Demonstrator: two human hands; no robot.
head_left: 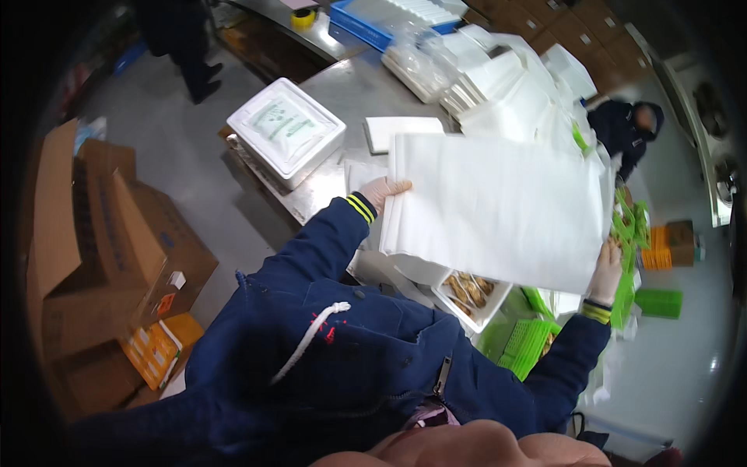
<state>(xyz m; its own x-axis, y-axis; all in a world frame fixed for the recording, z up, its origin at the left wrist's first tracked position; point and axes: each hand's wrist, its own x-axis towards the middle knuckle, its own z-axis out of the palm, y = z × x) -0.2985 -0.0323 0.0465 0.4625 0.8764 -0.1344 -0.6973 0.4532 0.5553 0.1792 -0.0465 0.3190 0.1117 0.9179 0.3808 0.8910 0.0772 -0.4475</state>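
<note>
Stretched between my hands is a stack of thin, soft white packing sheets, hanging over the table. My gloved left hand pinches its left edge, thumb on top. At the lower right corner my gloved right hand grips the opposite edge. Partly covered by the stack, a white foam box holds brownish pieces whose kind I cannot make out. Beyond my left hand a small white folded pad lies on the metal table.
A lidded white foam box stands at the table's left corner. Behind are a pile of white foam trays and a blue crate. Green baskets sit at right, opened cartons at left. Two people are farther off.
</note>
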